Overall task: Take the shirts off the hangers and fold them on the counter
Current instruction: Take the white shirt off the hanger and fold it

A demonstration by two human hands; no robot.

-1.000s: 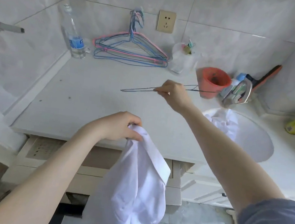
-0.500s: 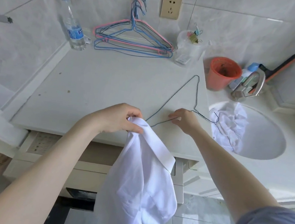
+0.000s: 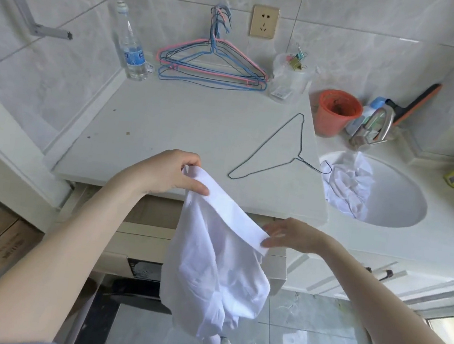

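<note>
1 white shirt (image 3: pixel 210 255) mid-frame, hanging below the counter (image 3: pixel 168 124) edge. Left hand (image 3: pixel 163 172) pinches the collar; right hand (image 3: pixel 289 235) has straight fingers touching its other end. 1 second shirt (image 3: pixel 347 183) in the sink (image 3: pixel 399 201), right. 1 loose hanger (image 3: pixel 304 162) on the counter, hanger bundle (image 3: pixel 212 47) at the tiled wall. Since 0.5 s ago the right hand has let go of the hanger.

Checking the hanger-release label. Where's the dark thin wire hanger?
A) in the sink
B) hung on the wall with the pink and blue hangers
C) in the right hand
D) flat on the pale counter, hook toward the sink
D: the dark thin wire hanger lies flat on the pale counter, its hook reaching toward the round white sink; the right hand touches only the white shirt.
</note>
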